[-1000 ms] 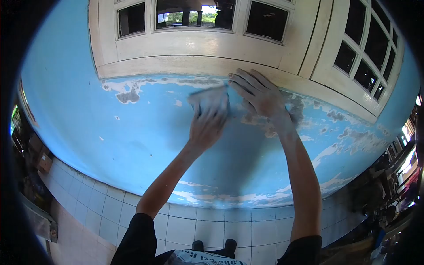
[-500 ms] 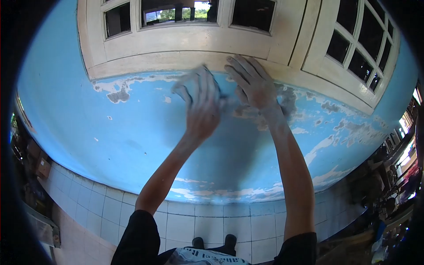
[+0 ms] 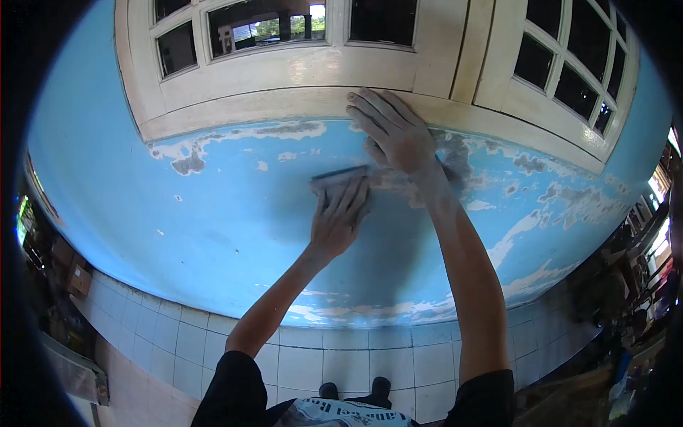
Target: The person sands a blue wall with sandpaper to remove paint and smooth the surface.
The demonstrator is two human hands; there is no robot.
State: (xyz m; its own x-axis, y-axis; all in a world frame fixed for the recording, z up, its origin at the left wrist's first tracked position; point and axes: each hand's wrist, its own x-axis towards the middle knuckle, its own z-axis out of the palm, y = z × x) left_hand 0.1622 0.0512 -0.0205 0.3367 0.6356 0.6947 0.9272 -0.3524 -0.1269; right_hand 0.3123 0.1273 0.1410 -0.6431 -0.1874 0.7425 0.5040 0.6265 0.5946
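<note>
My left hand (image 3: 340, 210) is pressed to the blue wall (image 3: 220, 206) with its fingers over a dark grey piece of sandpaper (image 3: 341, 171), whose upper edge shows beyond the fingertips. Grey dust coats both hands. Higher up and to the right, my right hand (image 3: 400, 135) lies flat with fingers stretched, its fingertips on the cream window frame (image 3: 284, 107) and its palm over the wall's top edge. Beside its wrist is a dark patch whose nature I cannot make out. Around both hands the paint is worn to white and grey patches.
Glazed window panels (image 3: 380, 21) rise above the wall. White floor tiles (image 3: 345, 349) run along its foot, where my shoes stand. A small brown box (image 3: 80, 280) is at the left, and dark clutter (image 3: 626, 299) fills the right side.
My left hand has come down the wall from just below the window frame, and the sandpaper's edge now shows. My right hand stays in place on the frame. The view has shifted slightly.
</note>
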